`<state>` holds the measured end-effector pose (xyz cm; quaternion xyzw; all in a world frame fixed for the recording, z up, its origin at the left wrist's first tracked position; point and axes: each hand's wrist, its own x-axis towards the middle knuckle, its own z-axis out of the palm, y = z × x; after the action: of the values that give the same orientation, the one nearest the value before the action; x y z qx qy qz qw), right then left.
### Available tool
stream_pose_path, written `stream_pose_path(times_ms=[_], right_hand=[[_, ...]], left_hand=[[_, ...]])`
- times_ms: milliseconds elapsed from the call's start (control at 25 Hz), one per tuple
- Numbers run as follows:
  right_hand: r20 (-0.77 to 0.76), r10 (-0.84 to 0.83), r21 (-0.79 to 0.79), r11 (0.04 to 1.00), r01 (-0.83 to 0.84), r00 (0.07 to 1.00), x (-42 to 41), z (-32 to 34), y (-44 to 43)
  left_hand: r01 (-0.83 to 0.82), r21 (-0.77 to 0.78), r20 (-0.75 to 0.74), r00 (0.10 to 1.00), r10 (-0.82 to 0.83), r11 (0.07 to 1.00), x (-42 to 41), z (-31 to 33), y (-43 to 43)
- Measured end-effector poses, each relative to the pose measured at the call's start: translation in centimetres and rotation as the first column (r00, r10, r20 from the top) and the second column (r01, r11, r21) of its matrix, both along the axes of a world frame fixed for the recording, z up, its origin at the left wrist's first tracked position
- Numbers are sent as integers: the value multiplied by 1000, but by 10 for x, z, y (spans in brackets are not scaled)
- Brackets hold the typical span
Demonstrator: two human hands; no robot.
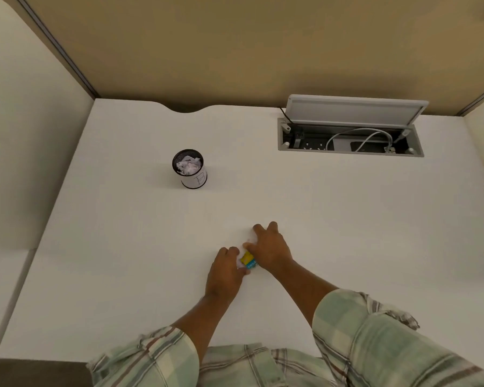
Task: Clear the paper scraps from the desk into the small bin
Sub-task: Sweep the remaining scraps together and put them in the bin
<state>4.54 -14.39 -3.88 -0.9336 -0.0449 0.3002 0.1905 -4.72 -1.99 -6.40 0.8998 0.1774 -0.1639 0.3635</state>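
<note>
Both hands are lying low on the white worktop, close together near its front middle. The left hand is curling its fingers over the left side of a small wad of paper scraps, part white and part yellow with a blue printed strip. The right hand is pressing in from the right, its grip closing on the same wad with the fingers spread over white paper at the far side. So the scraps are sitting on the worktop, pinched between the two hands. The small bin, a black mesh cup with a white label, is standing upright well apart from the hands, farther back and to the left, and crumpled white paper is already lying inside it. At the back right, a cable hatch is standing open with its lid raised, showing white cables inside
</note>
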Motion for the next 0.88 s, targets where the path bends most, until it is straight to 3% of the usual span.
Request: stream_pose_path(times_ms=[360,560,640,720,800,880], right_hand=[[66,373,-200,914,-354,925,-3,2,13],[73,369,-220,912,-346,926,7,-6,5],[75,184,-126,977,-174,980,17,-7,-5],[22,-120,21,993,119,993,25,-5,-21],[-153,-460,224,846,484,875,27,-2,-36],[-394,-618,364,575,733,680,26,7,-44]], left_hand=[[5,154,-51,999,3,988,5,-4,0],[49,150,-102,994,-34,987,13,2,2],[-16,83,-85,996,23,996,14,7,8],[-127,-8,-66,990,126,992,14,11,19],[-234,-66,-75,971,229,970,14,16,33],[-378,-146,-111,925,364,914,17,23,47]])
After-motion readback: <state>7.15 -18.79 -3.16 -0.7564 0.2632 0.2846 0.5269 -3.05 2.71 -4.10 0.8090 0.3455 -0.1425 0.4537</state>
